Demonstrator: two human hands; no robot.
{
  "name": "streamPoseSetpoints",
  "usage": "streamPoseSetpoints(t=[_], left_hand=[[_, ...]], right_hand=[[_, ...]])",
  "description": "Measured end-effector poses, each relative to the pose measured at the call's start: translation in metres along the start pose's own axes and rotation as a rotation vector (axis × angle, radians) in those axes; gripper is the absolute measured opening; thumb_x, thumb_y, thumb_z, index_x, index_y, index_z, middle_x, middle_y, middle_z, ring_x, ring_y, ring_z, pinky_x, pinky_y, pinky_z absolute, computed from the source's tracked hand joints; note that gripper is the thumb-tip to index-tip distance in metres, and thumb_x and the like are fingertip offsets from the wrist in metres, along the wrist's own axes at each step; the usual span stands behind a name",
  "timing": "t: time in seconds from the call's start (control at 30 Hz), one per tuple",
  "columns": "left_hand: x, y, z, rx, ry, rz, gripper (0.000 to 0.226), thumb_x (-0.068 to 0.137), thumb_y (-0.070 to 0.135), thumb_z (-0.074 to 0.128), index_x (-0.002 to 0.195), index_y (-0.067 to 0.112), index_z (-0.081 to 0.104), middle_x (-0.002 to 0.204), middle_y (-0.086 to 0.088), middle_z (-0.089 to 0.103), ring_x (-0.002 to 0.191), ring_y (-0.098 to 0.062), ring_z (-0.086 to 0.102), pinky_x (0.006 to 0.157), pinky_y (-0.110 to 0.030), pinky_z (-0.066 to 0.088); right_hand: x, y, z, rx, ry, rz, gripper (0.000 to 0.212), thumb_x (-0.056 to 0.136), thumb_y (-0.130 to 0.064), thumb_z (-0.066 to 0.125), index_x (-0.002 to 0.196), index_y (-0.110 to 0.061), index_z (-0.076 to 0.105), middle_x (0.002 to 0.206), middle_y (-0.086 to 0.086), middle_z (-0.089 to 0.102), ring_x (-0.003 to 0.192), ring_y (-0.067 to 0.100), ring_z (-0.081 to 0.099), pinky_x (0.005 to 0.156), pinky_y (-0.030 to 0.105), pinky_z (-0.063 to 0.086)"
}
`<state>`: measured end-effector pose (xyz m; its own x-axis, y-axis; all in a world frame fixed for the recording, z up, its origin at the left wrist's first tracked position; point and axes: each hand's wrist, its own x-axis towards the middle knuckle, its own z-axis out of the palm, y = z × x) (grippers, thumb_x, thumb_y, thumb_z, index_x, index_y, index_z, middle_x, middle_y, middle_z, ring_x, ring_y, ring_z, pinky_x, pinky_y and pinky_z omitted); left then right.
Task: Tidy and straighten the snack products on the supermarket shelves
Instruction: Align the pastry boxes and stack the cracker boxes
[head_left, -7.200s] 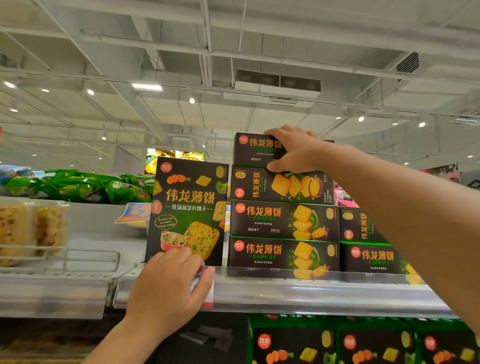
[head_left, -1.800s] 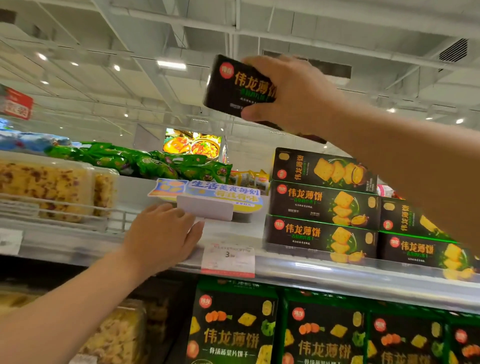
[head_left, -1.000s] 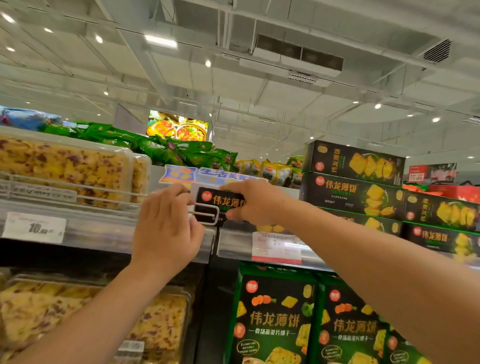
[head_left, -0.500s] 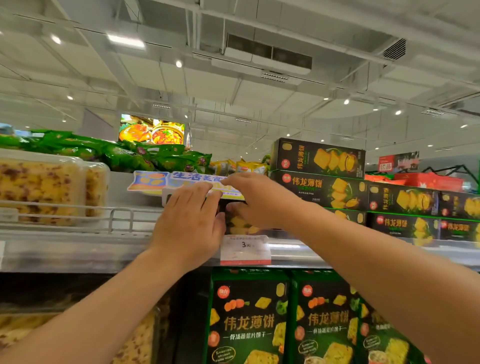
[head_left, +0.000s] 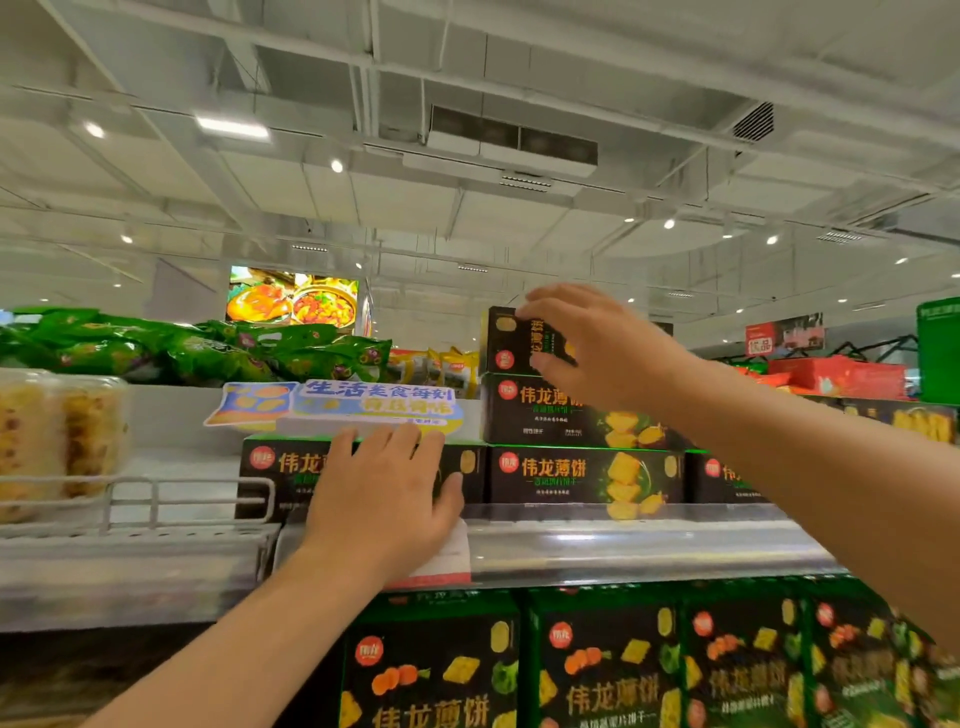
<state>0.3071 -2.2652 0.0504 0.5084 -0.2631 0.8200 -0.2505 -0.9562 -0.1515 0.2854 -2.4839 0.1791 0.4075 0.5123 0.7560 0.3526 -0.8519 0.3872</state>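
1. Supermarket ceiling panels, ducts and spot lights fill the upper half of the head view; below them runs a long metal shelf (head_left: 649, 545) with a clear front lip.
2. At far left, clear tubs of yellow pastry (head_left: 57, 441) sit behind a white wire rail (head_left: 156, 499), with green snack bags (head_left: 171, 348) piled on the tier behind.
3. Further right, a blue and white promo sign (head_left: 337, 408) stands on the shelf, just above a black cracker box (head_left: 280, 467) that lies flat at the shelf front, its left end behind the wire rail.
4. The left hand (head_left: 382, 499) lies flat against the face of this box, fingers straight and together, thumb out to the right; it grips nothing. Its wrist covers part of a white price tag (head_left: 449, 556) on the shelf lip.
5. Right of that box and touching it, a stack of three more cracker boxes rises; the bottom box (head_left: 582, 475) and the middle box (head_left: 561, 415) lie flat and face forward.
6. The right hand (head_left: 597, 348) reaches across the top box (head_left: 506, 343), fingers spread and lightly bent over its front. The hand is blurred, so I cannot tell whether it grips the box.
7. Lower right, upright green-edged vegetable cracker boxes (head_left: 597, 670) fill the shelf underneath.
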Motion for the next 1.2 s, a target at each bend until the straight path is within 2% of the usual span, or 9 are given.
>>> streamPoseSetpoints(t=[0.1,0.2,0.4,0.5,0.67,0.87,1.0,1.1,1.2], left_hand=[[0.0,0.0,-0.002,0.0,-0.019,0.016,0.059,0.087,0.053,0.021,0.122,0.023,0.059,0.114,0.006,0.064,0.106,-0.02,0.058,0.091,-0.044,0.041],[-0.001,0.001,-0.005,-0.015,-0.031,0.013,0.054,0.088,0.05,0.027,0.123,0.023,0.059,0.114,0.007,0.065,0.105,-0.02,0.059,0.09,-0.043,0.042],[-0.005,0.005,-0.006,0.005,0.063,0.027,0.053,0.088,0.043,0.036,0.128,0.018,0.06,0.128,-0.001,0.062,0.119,-0.024,0.057,0.102,-0.051,0.04],[-0.008,0.002,-0.006,-0.012,0.169,0.068,0.049,0.087,0.037,0.04,0.125,0.014,0.061,0.13,-0.007,0.058,0.122,-0.03,0.054,0.104,-0.054,0.036],[-0.011,-0.055,-0.019,0.076,0.286,0.056,0.048,0.088,0.036,0.042,0.12,0.004,0.06,0.122,-0.015,0.059,0.111,-0.036,0.056,0.091,-0.051,0.04],[-0.029,-0.084,-0.015,0.086,0.173,-0.133,0.052,0.084,0.038,0.036,0.113,0.005,0.063,0.108,-0.014,0.066,0.089,-0.036,0.063,0.07,-0.046,0.048],[-0.029,-0.081,-0.018,0.097,0.165,-0.121,0.043,0.085,0.037,0.035,0.099,0.011,0.068,0.092,-0.008,0.067,0.071,-0.034,0.06,0.059,-0.034,0.035],[-0.031,-0.083,-0.015,0.06,0.209,-0.112,0.044,0.087,0.037,0.035,0.107,0.013,0.066,0.099,-0.007,0.066,0.073,-0.034,0.06,0.061,-0.035,0.039],[-0.03,-0.086,-0.011,-0.033,0.286,-0.168,0.051,0.085,0.036,0.042,0.127,0.008,0.049,0.116,-0.016,0.058,0.085,-0.038,0.06,0.066,-0.044,0.047]], right_hand=[[0.011,0.02,-0.006,0.009,-0.068,0.112,0.071,0.088,-0.046,0.064,0.148,-0.023,0.034,0.154,0.001,0.036,0.141,0.023,0.032,0.114,0.041,0.027],[0.022,0.035,-0.007,0.07,-0.19,0.247,0.086,0.081,-0.056,0.067,0.15,-0.028,0.025,0.152,-0.001,0.039,0.134,0.024,0.041,0.105,0.041,0.037],[0.029,0.053,0.004,0.212,-0.404,0.367,0.078,0.079,-0.059,0.068,0.145,-0.038,0.032,0.128,-0.005,0.056,0.106,0.019,0.053,0.088,0.035,0.045],[0.03,0.054,0.008,0.156,-0.378,0.325,0.065,0.081,-0.058,0.066,0.137,-0.035,0.044,0.099,-0.013,0.056,0.09,0.014,0.052,0.068,0.029,0.039],[0.032,0.058,0.012,0.147,-0.348,0.298,0.062,0.081,-0.058,0.067,0.134,-0.034,0.045,0.083,-0.023,0.047,0.08,0.01,0.049,0.057,0.022,0.034],[0.033,0.058,0.014,0.159,-0.36,0.305,0.049,0.082,-0.052,0.068,0.12,-0.032,0.046,0.091,-0.012,0.055,0.076,0.009,0.051,0.059,0.026,0.038],[0.035,0.054,0.004,0.187,-0.361,0.305,0.05,0.082,-0.044,0.072,0.123,-0.032,0.047,0.101,-0.006,0.062,0.083,0.016,0.06,0.063,0.03,0.047],[0.044,0.039,-0.008,0.24,-0.226,0.274,0.055,0.078,-0.047,0.073,0.125,-0.032,0.049,0.1,-0.003,0.064,0.078,0.016,0.063,0.062,0.032,0.053],[0.065,0.004,-0.017,0.317,-0.053,0.182,0.062,0.073,-0.058,0.069,0.127,-0.037,0.049,0.098,-0.008,0.062,0.081,0.011,0.061,0.067,0.033,0.053]])
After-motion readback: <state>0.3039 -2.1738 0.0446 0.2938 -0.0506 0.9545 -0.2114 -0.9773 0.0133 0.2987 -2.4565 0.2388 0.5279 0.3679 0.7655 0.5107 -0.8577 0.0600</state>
